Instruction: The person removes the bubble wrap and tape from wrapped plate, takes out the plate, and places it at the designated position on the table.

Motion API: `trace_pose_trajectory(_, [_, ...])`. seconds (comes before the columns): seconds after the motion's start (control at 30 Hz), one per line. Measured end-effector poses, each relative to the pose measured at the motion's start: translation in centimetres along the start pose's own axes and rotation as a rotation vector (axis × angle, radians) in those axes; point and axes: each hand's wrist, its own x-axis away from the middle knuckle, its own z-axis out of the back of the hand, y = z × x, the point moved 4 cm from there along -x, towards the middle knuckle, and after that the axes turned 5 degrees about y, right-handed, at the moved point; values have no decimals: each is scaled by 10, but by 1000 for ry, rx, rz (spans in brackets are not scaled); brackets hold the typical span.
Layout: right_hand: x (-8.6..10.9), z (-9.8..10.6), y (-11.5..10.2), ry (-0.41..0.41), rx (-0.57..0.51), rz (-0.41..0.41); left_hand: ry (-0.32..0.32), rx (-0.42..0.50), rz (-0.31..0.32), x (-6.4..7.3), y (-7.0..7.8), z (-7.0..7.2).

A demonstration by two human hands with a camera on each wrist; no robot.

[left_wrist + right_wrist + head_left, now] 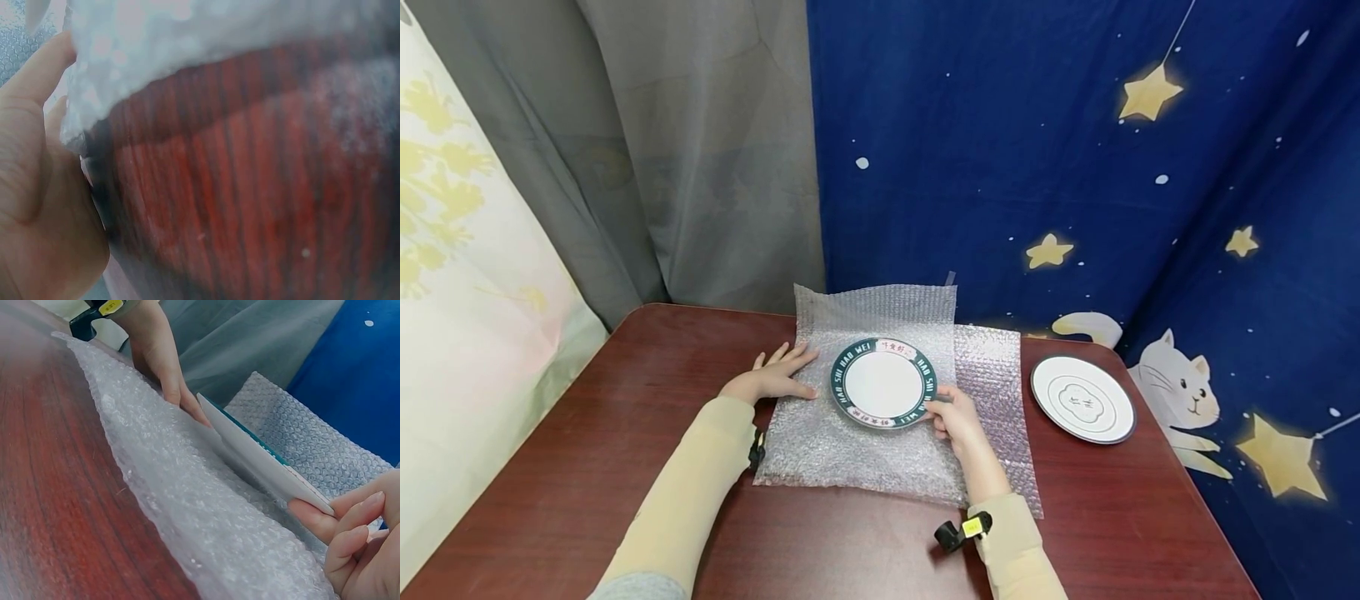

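Note:
A white plate (883, 384) with a green lettered rim is over a sheet of bubble wrap (850, 454) in the head view. My right hand (957, 419) pinches its right edge between thumb and fingers. The right wrist view shows the plate (262, 459) edge-on, tilted above the bubble wrap (181, 487), with the right fingers (312, 519) under its near rim. To the left of the plate, my left hand (775, 377) rests on the wrap's left edge with fingers spread. In the left wrist view, the left hand (37, 181) lies beside the wrap (144, 50).
A second white plate (1083, 399) with a dark rim lies at the right of the reddish-brown table (820, 542). Another bubble wrap piece (992, 375) shows beneath the first at its right. Grey (722, 167) and blue curtains (970, 167) hang behind the table's far edge.

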Motion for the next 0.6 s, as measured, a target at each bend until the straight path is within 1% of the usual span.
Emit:
trace_pose_trajectory(0.17, [2, 4, -3, 12, -9, 11, 0, 0, -2, 0, 0, 0])
trace_pose_trajectory(0.37, [4, 9, -8, 35, -15, 5, 6, 2, -6, -1, 0, -1])
trace_pose_trajectory(0.6, [5, 16, -13, 45, -26, 31, 7, -2, -6, 0, 0, 0])
